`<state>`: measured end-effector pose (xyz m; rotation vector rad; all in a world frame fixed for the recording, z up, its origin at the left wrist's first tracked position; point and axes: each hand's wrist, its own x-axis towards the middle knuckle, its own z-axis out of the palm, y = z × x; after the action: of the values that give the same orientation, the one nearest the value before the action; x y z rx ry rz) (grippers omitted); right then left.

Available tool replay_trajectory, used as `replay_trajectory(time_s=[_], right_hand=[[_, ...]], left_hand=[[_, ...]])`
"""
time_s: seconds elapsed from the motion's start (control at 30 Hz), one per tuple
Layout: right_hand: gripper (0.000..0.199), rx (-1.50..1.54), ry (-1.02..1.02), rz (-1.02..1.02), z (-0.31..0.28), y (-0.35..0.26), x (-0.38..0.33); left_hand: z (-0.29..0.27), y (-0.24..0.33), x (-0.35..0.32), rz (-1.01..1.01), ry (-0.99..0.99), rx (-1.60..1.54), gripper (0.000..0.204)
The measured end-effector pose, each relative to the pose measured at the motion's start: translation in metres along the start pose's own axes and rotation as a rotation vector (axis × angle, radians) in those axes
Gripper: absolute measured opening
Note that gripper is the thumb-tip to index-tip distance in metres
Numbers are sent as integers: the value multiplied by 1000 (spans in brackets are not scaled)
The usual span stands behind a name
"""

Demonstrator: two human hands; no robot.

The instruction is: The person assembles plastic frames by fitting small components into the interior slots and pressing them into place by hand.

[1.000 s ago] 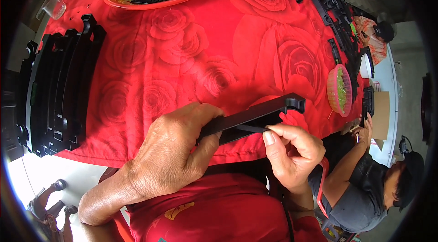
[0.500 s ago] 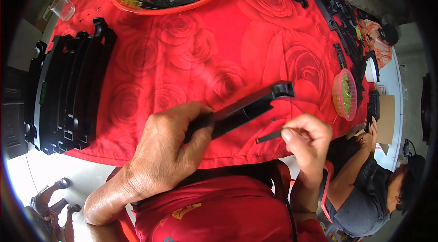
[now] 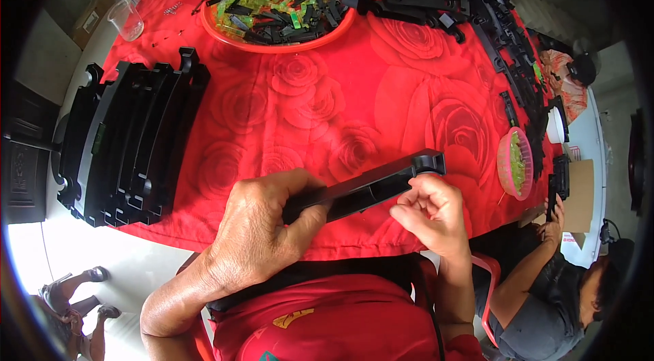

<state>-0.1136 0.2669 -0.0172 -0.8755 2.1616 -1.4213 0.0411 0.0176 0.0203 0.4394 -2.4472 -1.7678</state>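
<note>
The left hand [image 3: 257, 228] pinches one end of a black plastic bar [image 3: 375, 184] between thumb and fingers; the right hand [image 3: 437, 216] curls its fingers by the other end — whether they grip anything, I cannot tell. The bar, held over the red tablecloth [image 3: 385, 116], looks light, stiff, slippery — best gripped across its sides.

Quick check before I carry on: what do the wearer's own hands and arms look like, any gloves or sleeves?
The left hand and right hand are ungloved, with no watch or bracelet visible at either wrist. A red sleeve shows by the right elbow, matching the red shirt. No left sleeve edge is clearly visible.
</note>
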Motion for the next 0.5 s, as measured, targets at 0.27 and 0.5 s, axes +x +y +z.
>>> replay_trajectory(time_s=[0.27, 0.5], right_hand=[[69, 532, -8, 231, -14, 5, 45], [28, 599, -25, 228, -7, 11, 73]], left_hand=[[-1, -39, 21, 553, 346, 781, 63], [4, -51, 29, 532, 272, 898, 73]])
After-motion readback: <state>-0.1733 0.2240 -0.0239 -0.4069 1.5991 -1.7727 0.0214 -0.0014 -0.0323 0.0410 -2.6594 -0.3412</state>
